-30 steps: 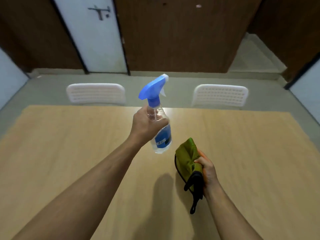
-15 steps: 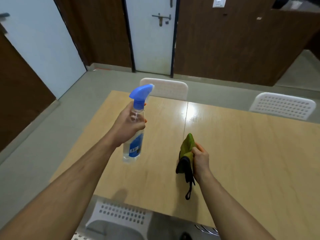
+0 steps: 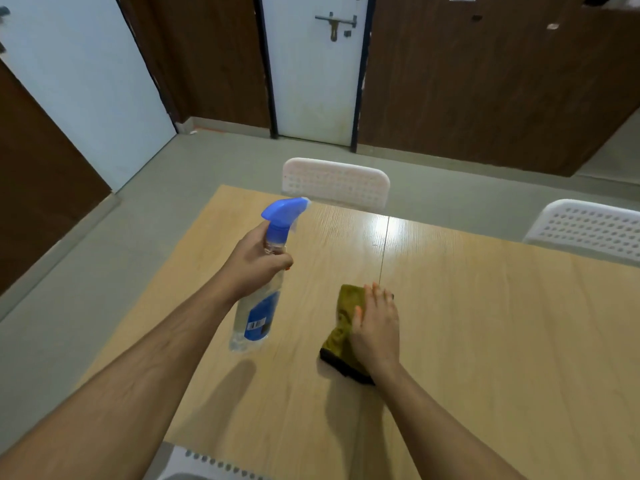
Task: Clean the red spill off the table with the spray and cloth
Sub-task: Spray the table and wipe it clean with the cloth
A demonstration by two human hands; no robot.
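The right hand (image 3: 375, 327) has come down: its flat, spread fingers now press the green cloth (image 3: 343, 325) onto the table (image 3: 485, 323), where a moment ago they pinched it aloft. The left hand (image 3: 254, 263) grips the spray bottle (image 3: 258, 306), held aloft. No red spill shows; wiping seems underway.

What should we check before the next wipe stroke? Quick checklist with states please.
1. Spray in hand: ok. Left hand grips the clear plastic spray bottle with blue trigger head by its neck, held above the table.
2. Cloth on surface: ok. Right hand presses the olive-green cloth with black edge flat on the light wooden table.
3. Red spill located: not ok. No red shows on the visible tabletop.
4. Spill under cloth: cannot tell.
5. Nozzle aimed at cloth area: not ok, it points toward the far white perforated chair.
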